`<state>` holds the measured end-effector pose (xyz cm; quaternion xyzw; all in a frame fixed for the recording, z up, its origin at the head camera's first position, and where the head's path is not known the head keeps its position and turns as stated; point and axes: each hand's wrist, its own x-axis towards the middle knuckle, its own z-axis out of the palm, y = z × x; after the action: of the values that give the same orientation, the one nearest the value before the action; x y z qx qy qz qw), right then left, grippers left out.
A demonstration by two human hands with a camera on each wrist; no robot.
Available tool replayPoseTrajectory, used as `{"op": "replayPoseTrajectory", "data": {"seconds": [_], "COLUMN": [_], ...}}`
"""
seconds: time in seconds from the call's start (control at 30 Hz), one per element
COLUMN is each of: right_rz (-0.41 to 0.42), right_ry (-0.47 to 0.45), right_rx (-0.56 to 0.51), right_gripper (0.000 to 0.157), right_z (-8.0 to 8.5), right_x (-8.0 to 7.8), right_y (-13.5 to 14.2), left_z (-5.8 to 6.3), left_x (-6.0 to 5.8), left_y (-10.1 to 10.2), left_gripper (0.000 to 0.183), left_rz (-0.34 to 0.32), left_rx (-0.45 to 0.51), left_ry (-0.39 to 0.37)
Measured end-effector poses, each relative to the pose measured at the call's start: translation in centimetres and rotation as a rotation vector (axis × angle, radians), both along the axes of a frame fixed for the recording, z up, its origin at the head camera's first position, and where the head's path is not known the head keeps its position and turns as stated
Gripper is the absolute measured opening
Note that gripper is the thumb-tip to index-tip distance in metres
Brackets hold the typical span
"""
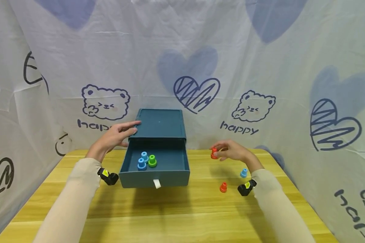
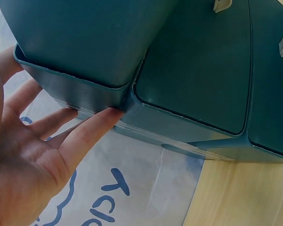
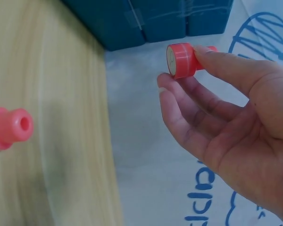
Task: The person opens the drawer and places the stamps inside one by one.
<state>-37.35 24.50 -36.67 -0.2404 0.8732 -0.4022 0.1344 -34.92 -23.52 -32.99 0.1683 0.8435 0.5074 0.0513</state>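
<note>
My right hand [image 1: 231, 151] pinches a small red stamp [image 3: 181, 60] between thumb and fingers, holding it above the table. Its pale round face shows in the right wrist view. To the left stands a dark teal drawer cabinet [image 1: 161, 123] with its top drawer [image 1: 137, 180] pulled out. Inside that drawer are two blue stamps [image 1: 142, 164] and a green stamp [image 1: 152, 161]. My left hand [image 1: 112, 136] is spread against the cabinet's left side, fingers extended; in the left wrist view the fingertips touch its edge.
On the wooden table [image 1: 176, 216], a second red stamp [image 1: 223, 187] and a blue stamp [image 1: 244, 173] stand below and to the right of my right hand. A white printed cloth [image 1: 152, 67] hangs behind and at both sides. A white pull tab [image 1: 156, 183] sticks out from the drawer front.
</note>
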Motion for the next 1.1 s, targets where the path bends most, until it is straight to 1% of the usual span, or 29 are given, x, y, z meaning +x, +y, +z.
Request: {"op": "replayPoseTrajectory", "data": {"seconds": [0.2, 0.37, 0.6, 0.8, 0.97, 1.1], "right_rz": [0.026, 0.046, 0.125, 0.177, 0.187, 0.186], "right_ry": [0.034, 0.038, 0.081, 0.101, 0.115, 0.104], "right_rx": [0.003, -0.005, -0.004, -0.023, -0.016, -0.015], "right_gripper": [0.034, 0.032, 0.031, 0.029, 0.028, 0.029], "right_z": [1.5, 2.6, 4.1, 4.9, 5.6, 5.9], "right_x": [0.5, 0.9, 1.2, 1.7, 2.3, 2.7], "right_y": [-0.7, -1.4, -2.6, -3.5, -4.2, -4.8], "left_z": [0.0, 0.1, 0.0, 0.1, 0.2, 0.1], "left_x": [0.0, 0.0, 0.1, 0.1, 0.2, 0.1], "left_y": [0.0, 0.1, 0.1, 0.0, 0.1, 0.0], "left_gripper": [0.064, 0.063, 0.063, 0.063, 0.063, 0.063], "left_rz": [-0.003, -0.001, 0.007, 0.008, 0.005, -0.003], "left_rx": [0.007, -0.008, -0.015, -0.014, -0.012, -0.003], "left_ry": [-0.01, -0.006, -0.006, -0.003, -0.009, -0.012]}}
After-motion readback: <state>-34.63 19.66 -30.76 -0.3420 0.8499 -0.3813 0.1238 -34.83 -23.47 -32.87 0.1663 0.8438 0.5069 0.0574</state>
